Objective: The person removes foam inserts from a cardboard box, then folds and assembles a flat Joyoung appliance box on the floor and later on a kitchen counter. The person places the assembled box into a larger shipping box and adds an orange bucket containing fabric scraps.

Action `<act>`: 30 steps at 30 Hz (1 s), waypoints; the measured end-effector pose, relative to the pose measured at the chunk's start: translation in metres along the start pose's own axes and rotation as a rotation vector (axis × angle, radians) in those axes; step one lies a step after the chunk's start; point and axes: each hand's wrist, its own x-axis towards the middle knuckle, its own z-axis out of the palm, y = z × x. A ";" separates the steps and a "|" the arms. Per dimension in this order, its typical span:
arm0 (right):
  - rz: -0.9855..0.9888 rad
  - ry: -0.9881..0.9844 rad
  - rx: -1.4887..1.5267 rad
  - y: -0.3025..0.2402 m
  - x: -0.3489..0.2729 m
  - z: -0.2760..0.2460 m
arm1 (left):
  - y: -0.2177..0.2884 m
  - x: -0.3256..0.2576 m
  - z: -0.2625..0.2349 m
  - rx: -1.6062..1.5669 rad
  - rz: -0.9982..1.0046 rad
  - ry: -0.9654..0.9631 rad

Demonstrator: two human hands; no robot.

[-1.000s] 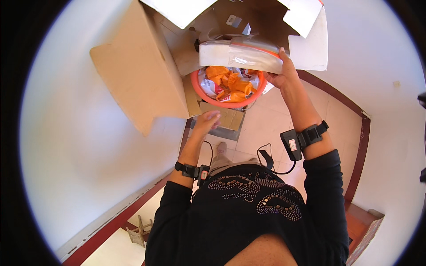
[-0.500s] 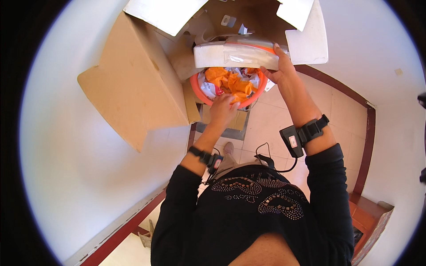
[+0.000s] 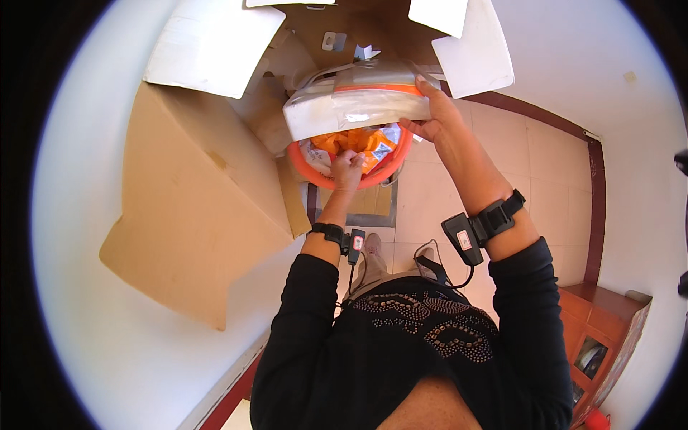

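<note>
My right hand (image 3: 433,113) grips the right end of a flat white box (image 3: 358,111) wrapped in clear plastic, with an orange band across it. The box is tilted over the back of a round coral-red basin (image 3: 315,176). Crumpled orange and white plastic bags fill the basin, and the box hides its far part. My left hand (image 3: 347,169) reaches over the basin's near rim. Its fingers are closed on an orange plastic bag (image 3: 374,149); the fingertips are partly hidden.
A large open cardboard box (image 3: 193,186) leans at the left, its white flaps (image 3: 215,46) spread at the top. White walls stand on both sides. A flat cardboard piece (image 3: 369,204) lies on the tiled floor below the basin. A reddish-brown cabinet (image 3: 595,322) stands lower right.
My left hand has moved into the bags and its fingers have closed. The white box, still in my right hand, is tilted more, showing more of its top. The whole view has shifted somewhat.
</note>
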 end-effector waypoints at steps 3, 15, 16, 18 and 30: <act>0.062 -0.004 0.000 -0.007 -0.003 -0.001 | -0.001 0.001 -0.004 -0.310 -0.133 0.085; -0.042 0.072 -0.002 -0.005 -0.011 -0.003 | 0.020 -0.005 -0.013 -0.361 -0.167 -0.213; -0.021 0.080 0.006 -0.006 -0.011 -0.005 | 0.025 -0.007 -0.014 -0.252 -0.133 -0.290; -0.003 0.110 0.019 -0.008 -0.011 -0.011 | 0.035 -0.011 -0.013 -0.035 -0.047 -0.409; -0.046 0.135 0.014 -0.012 -0.015 -0.034 | 0.041 -0.018 0.009 0.310 -0.016 -0.403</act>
